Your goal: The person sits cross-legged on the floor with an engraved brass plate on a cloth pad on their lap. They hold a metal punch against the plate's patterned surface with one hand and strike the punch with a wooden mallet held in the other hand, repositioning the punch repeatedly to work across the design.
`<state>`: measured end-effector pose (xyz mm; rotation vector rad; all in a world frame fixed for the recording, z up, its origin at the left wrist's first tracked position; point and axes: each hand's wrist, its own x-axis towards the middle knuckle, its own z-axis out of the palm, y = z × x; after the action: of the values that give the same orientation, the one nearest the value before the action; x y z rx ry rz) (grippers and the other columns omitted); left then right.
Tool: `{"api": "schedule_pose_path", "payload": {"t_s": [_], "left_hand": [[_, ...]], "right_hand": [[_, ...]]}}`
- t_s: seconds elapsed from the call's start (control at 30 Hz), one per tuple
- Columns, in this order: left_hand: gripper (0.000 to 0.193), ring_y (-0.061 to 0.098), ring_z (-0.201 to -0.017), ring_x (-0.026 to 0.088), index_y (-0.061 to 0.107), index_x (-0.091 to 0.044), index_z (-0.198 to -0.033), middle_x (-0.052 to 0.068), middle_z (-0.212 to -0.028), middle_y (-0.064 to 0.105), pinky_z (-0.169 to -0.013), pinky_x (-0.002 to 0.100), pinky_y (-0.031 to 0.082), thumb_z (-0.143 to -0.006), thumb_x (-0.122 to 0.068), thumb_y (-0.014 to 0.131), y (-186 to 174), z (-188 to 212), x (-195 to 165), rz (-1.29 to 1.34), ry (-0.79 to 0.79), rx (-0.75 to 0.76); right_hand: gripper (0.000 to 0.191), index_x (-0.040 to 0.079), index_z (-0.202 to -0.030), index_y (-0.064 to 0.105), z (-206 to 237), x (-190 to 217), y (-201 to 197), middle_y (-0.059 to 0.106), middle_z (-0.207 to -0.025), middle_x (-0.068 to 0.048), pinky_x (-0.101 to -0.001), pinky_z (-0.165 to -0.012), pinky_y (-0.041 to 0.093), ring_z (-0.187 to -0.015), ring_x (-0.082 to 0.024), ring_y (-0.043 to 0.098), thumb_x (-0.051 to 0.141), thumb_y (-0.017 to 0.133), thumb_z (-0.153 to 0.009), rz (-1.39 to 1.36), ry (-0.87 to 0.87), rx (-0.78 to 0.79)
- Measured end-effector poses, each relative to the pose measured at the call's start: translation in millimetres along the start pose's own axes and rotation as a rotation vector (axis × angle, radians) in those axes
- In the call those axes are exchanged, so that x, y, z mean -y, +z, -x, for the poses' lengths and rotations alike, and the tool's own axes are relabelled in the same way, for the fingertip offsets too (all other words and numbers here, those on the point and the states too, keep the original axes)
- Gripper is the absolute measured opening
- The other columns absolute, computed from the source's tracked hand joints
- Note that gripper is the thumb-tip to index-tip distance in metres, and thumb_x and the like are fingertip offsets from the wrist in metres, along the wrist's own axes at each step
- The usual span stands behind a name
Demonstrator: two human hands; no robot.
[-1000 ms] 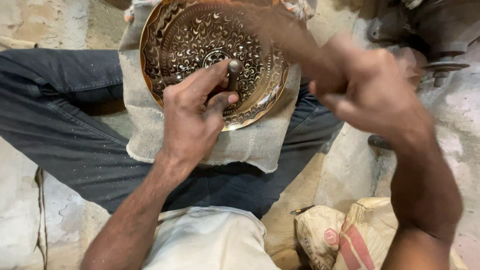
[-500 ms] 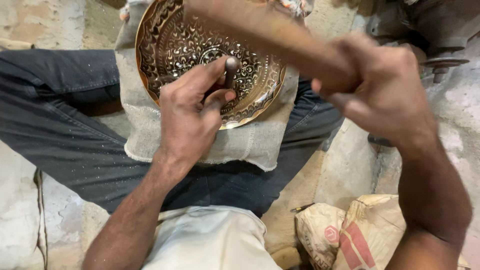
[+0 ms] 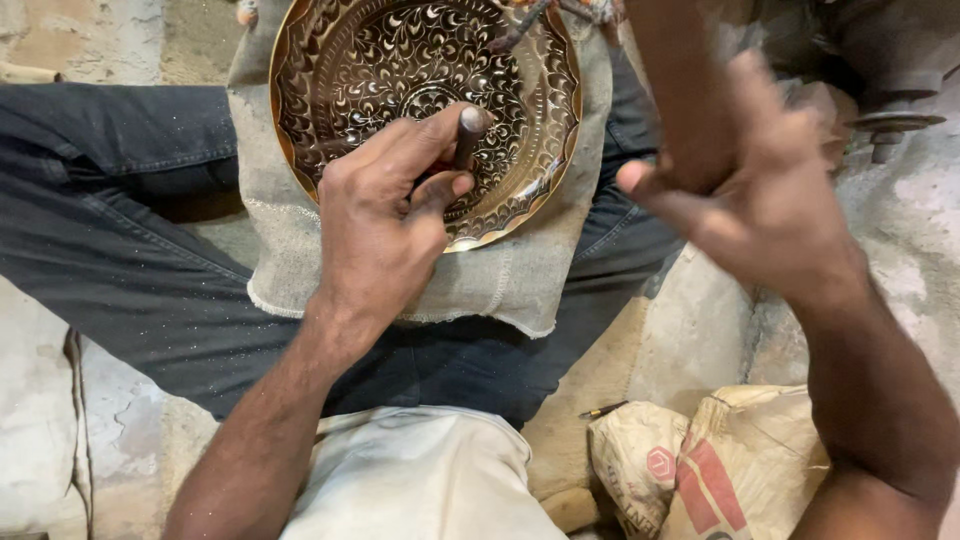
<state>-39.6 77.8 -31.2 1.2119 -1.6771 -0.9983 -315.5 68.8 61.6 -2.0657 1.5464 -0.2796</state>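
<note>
Compared with half a second ago, the right hand [image 3: 770, 200] has swung upward, so the brown wooden handle [image 3: 690, 90] it grips now rises steeply toward the top edge instead of lying slanted across the plate; its blurred fingers are wrapped around the handle, and the striking end is out of view. Little has changed at the left hand [image 3: 385, 215], which rests on the engraved brass plate [image 3: 350, 80] with thumb and fingers closed on a short metal punch [image 3: 470, 135], held nearly upright with its tip on the plate's centre pattern. Under the plate lies a grey cloth [image 3: 500, 285], spread over the lap of the person's dark trousers [image 3: 110, 230]. Scrolling leaf patterns cover the plate, and its scalloped rim shines gold. A printed sack [image 3: 720, 470] sits on the floor at lower right, just beside the right forearm, and a thin pencil-like tool [image 3: 603, 410] lies near its upper left corner
</note>
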Motion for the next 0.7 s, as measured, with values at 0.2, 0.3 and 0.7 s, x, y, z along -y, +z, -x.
{"api": "schedule_pose_path", "payload": {"t_s": [0.2, 0.3, 0.7], "left_hand": [[0.037, 0.071, -0.075, 0.018, 0.071, -0.002, -0.12, 0.012, -0.089, 0.069, -0.064, 0.032, 0.061, -0.088, 0.015, 0.067, -6, -5, -12, -0.032, -0.017, 0.007], [0.032, 0.073, -0.081, 0.015, 0.07, -0.006, -0.117, 0.009, -0.095, 0.071, -0.064, 0.028, 0.062, -0.091, 0.012, 0.066, -7, -9, -14, -0.024, 0.02, 0.007], [0.038, 0.073, -0.087, 0.013, 0.068, -0.012, -0.127, 0.005, -0.104, 0.072, -0.07, 0.026, 0.065, -0.095, 0.01, 0.066, -17, -5, -17, -0.064, 0.045, 0.04]], "right_hand": [[0.051, -0.004, -0.128, 0.05, 4, 2, -2, 0.068, -0.085, -0.017, -0.0315, -0.057, 0.062, -0.069, -0.019, 0.071, 0.02, 0.078, -0.093, -0.123, 0.002, -0.001], [0.033, 0.004, -0.124, 0.06, 7, 7, -5, 0.075, -0.09, -0.019, -0.0336, -0.052, 0.06, -0.064, -0.021, 0.072, 0.01, 0.076, -0.096, 0.405, 0.039, 0.144], [0.032, 0.0, -0.121, 0.061, 16, 18, -3, 0.074, -0.084, -0.017, -0.0317, -0.05, 0.06, -0.057, -0.02, 0.071, 0.01, 0.078, -0.095, 0.357, 0.082, 0.143]]}}
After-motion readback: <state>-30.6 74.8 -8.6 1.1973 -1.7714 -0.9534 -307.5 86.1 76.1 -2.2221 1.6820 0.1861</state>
